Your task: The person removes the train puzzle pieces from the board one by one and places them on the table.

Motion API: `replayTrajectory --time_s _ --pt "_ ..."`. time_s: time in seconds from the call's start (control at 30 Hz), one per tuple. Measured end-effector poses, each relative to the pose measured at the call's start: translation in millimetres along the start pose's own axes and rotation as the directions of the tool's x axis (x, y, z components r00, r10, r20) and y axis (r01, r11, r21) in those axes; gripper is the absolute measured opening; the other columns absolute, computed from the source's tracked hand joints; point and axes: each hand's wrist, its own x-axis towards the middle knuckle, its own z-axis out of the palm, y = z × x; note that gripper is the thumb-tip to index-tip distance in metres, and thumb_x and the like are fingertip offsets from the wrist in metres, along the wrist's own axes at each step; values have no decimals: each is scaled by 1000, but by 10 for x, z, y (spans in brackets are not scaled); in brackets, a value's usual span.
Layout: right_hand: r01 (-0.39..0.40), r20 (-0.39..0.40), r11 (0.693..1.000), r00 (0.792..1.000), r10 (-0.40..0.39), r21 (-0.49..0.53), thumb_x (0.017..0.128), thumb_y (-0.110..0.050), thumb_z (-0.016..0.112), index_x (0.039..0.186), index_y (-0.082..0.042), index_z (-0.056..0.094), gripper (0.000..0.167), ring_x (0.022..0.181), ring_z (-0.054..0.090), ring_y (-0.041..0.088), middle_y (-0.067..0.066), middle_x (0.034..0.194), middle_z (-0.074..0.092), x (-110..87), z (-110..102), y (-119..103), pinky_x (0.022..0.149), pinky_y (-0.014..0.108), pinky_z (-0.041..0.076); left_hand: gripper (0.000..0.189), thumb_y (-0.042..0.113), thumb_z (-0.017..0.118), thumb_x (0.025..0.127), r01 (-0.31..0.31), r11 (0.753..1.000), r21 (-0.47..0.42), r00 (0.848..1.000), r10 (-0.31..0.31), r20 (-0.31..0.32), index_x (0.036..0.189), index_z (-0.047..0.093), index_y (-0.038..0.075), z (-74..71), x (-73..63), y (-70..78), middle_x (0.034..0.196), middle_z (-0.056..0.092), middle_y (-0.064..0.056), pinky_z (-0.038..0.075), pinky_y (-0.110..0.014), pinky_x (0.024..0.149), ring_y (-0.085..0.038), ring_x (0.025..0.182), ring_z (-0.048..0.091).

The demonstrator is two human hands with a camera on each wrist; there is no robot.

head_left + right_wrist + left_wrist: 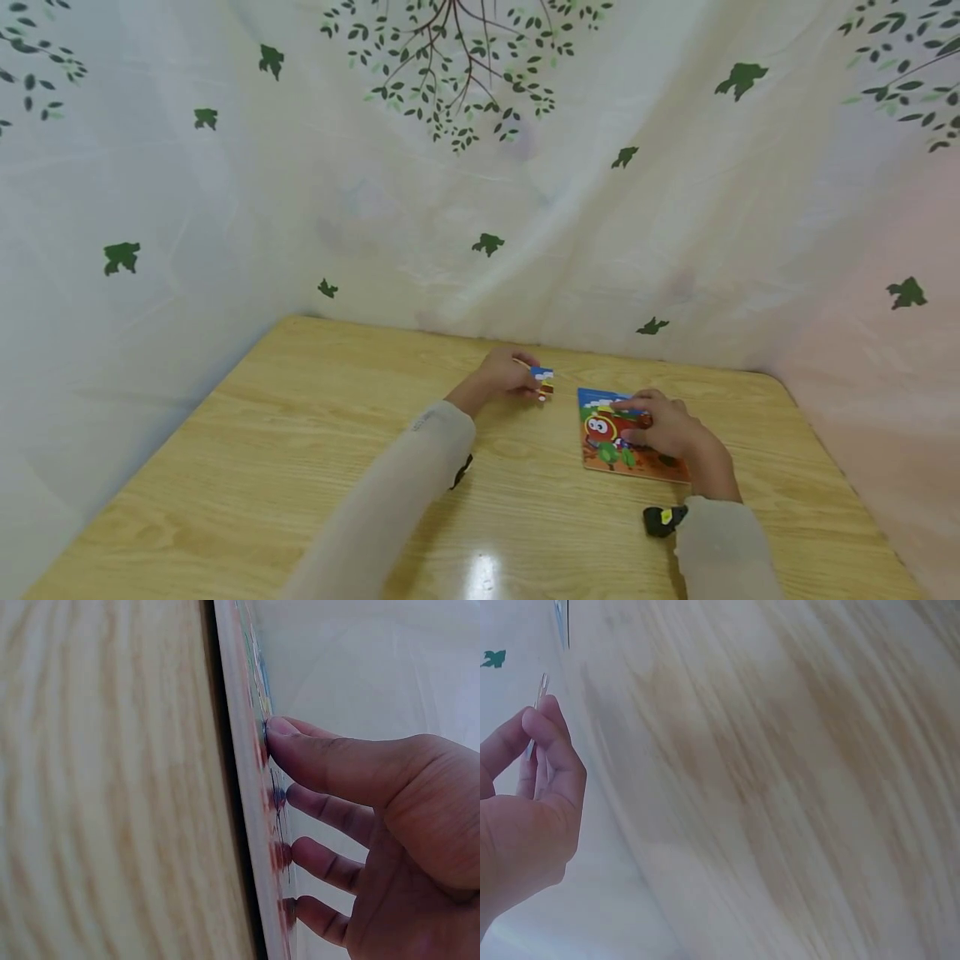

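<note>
A small puzzle piece (542, 379) in blue, white, yellow and brown is pinched between the thumb and fingers of my left hand (510, 373). In the left wrist view the piece (538, 712) appears edge-on, held clear of the table. To its right lies a flat picture puzzle board (600, 454) with a red big-eyed cartoon figure, green leaves and blue sky. My right hand (671, 427) rests its fingertips on that board and covers part of the picture. The right wrist view shows thumb and fingertips touching the board's face (262, 750), the fingers spread and slightly bent.
Both the board and my hands are over the far part of a wood-grain table (300, 433). Behind it hangs a pale curtain (420, 250) printed with leaves and branches, also closing in the sides. A black strap device (663, 522) sits at my right wrist.
</note>
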Motion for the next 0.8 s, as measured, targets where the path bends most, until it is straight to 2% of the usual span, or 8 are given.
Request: replayTrajectory --time_s 0.17,0.47,0.8 --pt "3 -4 1000 1000 -3 -4 97 -27 72 141 -16 63 46 129 31 60 27 152 35 2 3 12 93 80 30 38 -17 69 85 0 1000 -12 1000 0 19 121 61 -6 -241 -52 -11 92 64 -19 58 -24 61 -16 61 66" --pt "0 -7 1000 1000 0 3 97 -26 72 141 -17 63 45 129 31 60 26 152 36 -18 7 -5 93 80 29 39 -12 71 87 8 997 74 1000 -6 -22 124 63 -4 -698 -151 -21 98 66 -20 59 -28 66 -16 64 68" --pt "-9 -14 1000 1000 9 -4 97 -24 72 141 -16 63 45 129 32 59 27 151 37 -39 0 -44 94 81 29 44 -8 69 91 13 991 136 998 -4 -61 134 58 -7 -1318 -342 -44 109 67 -25 60 -30 70 -15 68 68"
